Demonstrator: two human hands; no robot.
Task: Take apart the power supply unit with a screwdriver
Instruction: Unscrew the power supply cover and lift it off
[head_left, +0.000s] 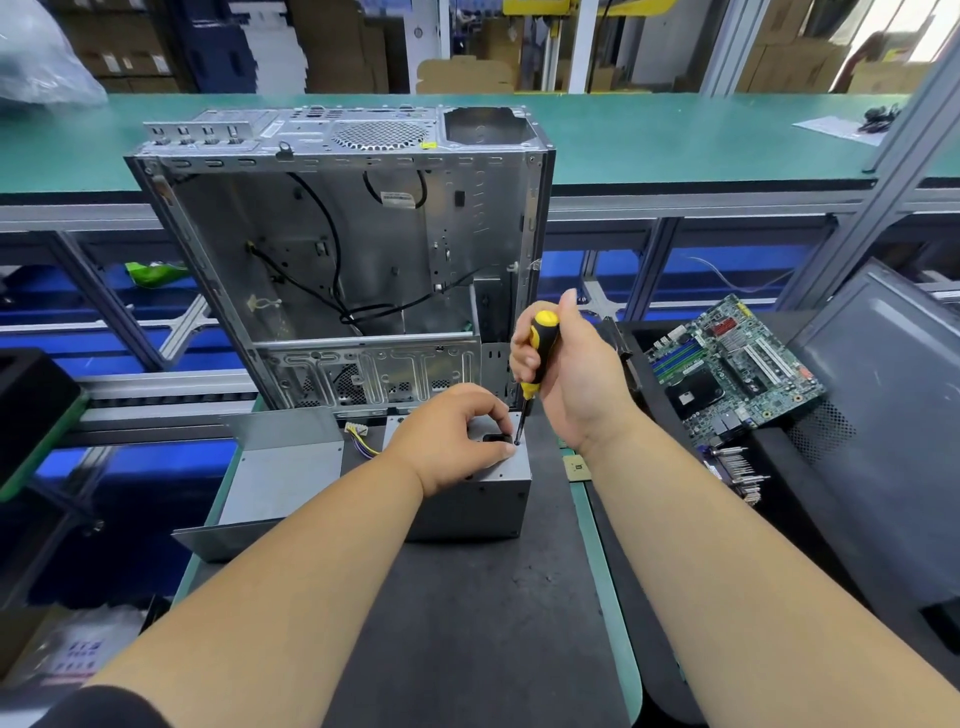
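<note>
Grey metal cover (280, 467) lies at left on the dark tabletop (467, 597). Beside it, the power supply unit (467, 504) sits before the gutted computer case (337, 260). Left hand (452, 436) curls over its top, fingertips gripping. Right hand (566, 374) clenches the yellow-black screwdriver (537, 353), upright, tip on the unit's top corner. Motherboard (727, 364) lies far right.

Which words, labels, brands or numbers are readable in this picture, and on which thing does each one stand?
None can be read with certainty.
Embossed lettering on the computer case wall: vertical, too faint to read.
White sticker on a cable inside the case: too small.
Motherboard markings: too small.
Printed bag at lower left: blurred.
Power supply unit and screwdriver: no text visible.
</note>
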